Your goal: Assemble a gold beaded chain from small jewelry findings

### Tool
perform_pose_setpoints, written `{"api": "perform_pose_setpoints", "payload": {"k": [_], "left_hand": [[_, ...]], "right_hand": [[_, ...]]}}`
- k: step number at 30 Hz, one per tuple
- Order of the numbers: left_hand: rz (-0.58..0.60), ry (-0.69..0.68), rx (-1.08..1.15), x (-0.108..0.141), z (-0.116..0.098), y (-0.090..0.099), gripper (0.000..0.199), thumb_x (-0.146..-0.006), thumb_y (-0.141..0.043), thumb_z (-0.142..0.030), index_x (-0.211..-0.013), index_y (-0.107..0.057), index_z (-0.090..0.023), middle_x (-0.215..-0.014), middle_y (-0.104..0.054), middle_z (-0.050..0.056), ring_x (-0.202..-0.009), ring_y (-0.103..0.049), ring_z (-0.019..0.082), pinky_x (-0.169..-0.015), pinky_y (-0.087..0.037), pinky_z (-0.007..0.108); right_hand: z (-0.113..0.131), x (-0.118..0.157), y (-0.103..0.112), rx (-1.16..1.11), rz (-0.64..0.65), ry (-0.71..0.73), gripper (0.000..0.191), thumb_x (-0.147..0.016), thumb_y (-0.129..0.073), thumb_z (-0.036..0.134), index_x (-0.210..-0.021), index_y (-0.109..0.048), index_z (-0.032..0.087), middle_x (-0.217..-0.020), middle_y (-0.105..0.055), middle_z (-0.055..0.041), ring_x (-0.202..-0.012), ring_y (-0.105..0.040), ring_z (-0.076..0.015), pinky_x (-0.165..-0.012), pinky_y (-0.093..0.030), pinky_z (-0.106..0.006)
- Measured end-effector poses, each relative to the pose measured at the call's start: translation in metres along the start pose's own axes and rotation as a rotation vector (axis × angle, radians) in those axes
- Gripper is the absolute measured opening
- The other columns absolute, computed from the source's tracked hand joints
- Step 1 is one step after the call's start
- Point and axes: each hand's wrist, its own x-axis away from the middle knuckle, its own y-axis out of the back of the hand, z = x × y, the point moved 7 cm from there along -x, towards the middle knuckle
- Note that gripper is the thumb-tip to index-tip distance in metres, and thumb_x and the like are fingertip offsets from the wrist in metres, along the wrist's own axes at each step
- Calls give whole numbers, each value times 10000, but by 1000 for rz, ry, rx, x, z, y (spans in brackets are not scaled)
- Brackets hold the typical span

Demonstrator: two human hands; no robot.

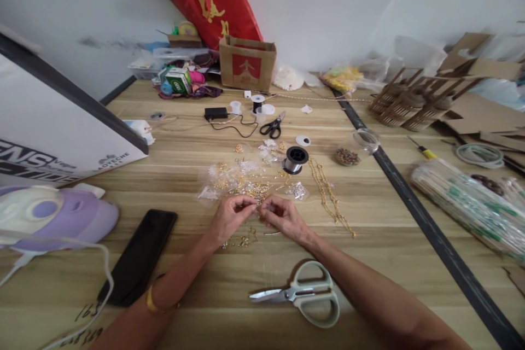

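Observation:
My left hand (234, 213) and my right hand (284, 215) meet over the middle of the table, each with thumb and fingers pinched. Whatever sits between the fingertips is too small to make out. Just beyond them lies a pile of small gold and silver beads (256, 190) beside clear plastic bags (221, 178). Close to my left wrist rests a short beaded chain (241, 240). A long gold chain (324, 186) stretches out on the right, past a spool of thin wire (295, 159). Pale-handled scissors (303, 293) lie slightly open in front of my right forearm.
On the left are a black phone (141, 254), a purple and white device (61, 216) with a cable, and a large box (61, 115). Black scissors (273, 127), an adapter (216, 114) and a paper bag (248, 64) stand farther back. Wrapped sticks (471, 205) lie right.

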Motion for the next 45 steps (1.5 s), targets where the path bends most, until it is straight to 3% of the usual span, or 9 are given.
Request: {"api": "perform_pose_setpoints", "payload": {"k": [18, 45], "left_hand": [[5, -65, -49, 1, -1, -1, 141, -713, -630, -228, -780, -708, -132, -707, -720, 43, -644, -644, 152, -612, -498, 229], [-8, -48, -36, 0, 0, 0, 138, -704, -637, -218, -779, -713, -131, -713, -729, 46, -641, -655, 152, -616, -511, 228]], "right_hand": [[1, 0, -1, -18, -1, 4, 248, -806, -613, 406, -788, -562, 164, -586, -511, 32, -480, -420, -80, -469, -336, -199], [5, 0, -1, -33, 2, 20, 245, -800, -617, 405, -780, -564, 167, -575, -496, 35, -485, -415, -85, -471, -330, -208]]}}
